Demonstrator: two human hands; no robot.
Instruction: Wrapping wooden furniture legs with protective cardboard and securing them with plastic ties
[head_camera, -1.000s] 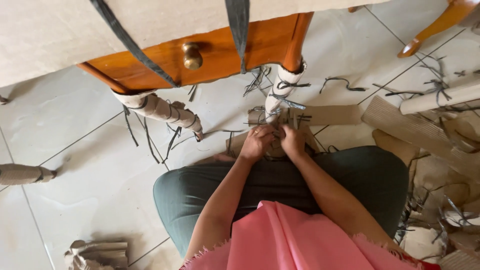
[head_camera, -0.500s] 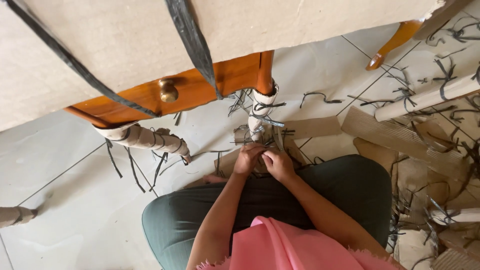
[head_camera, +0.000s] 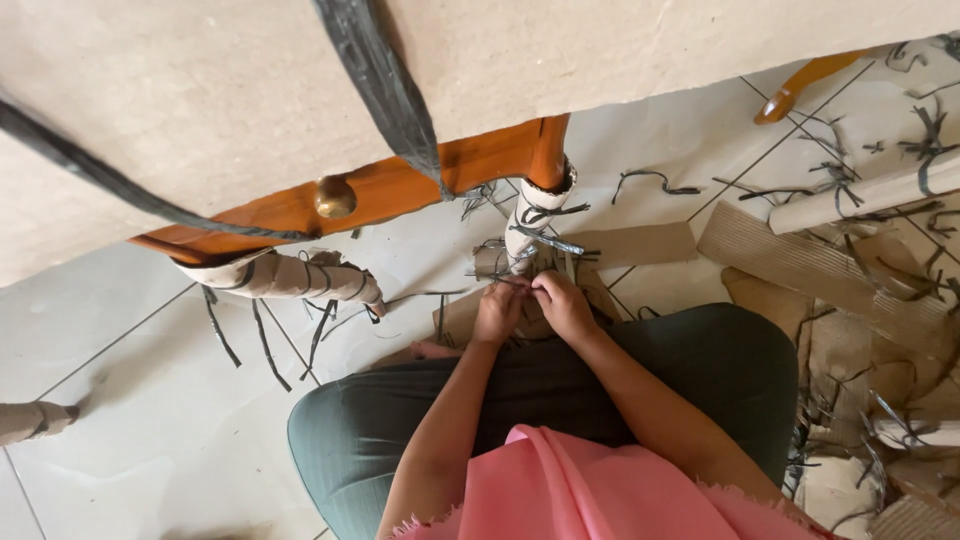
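1. My left hand (head_camera: 497, 312) and right hand (head_camera: 562, 303) meet, fingers curled together, pinching a grey plastic strap (head_camera: 540, 242).
2. The strap binds the paper-wrapped furniture leg (head_camera: 530, 218), just beyond my knees.
3. Cardboard scraps (head_camera: 800, 260) litter the tiled floor (head_camera: 130, 400).

You have no labels, signs or screens here, only packing material around the orange wooden table leg (head_camera: 548, 155). Its lower part wears a beige cardboard wrap (head_camera: 528, 225) bound by dark straps. Left of that leg, a second leg lies wrapped in the same beige cardboard (head_camera: 290, 277). Above it spreads a large flat beige cardboard sheet (head_camera: 200, 90) crossed by black straps. Right of the leg, loose corrugated cardboard pieces (head_camera: 790, 255) lie on the floor.
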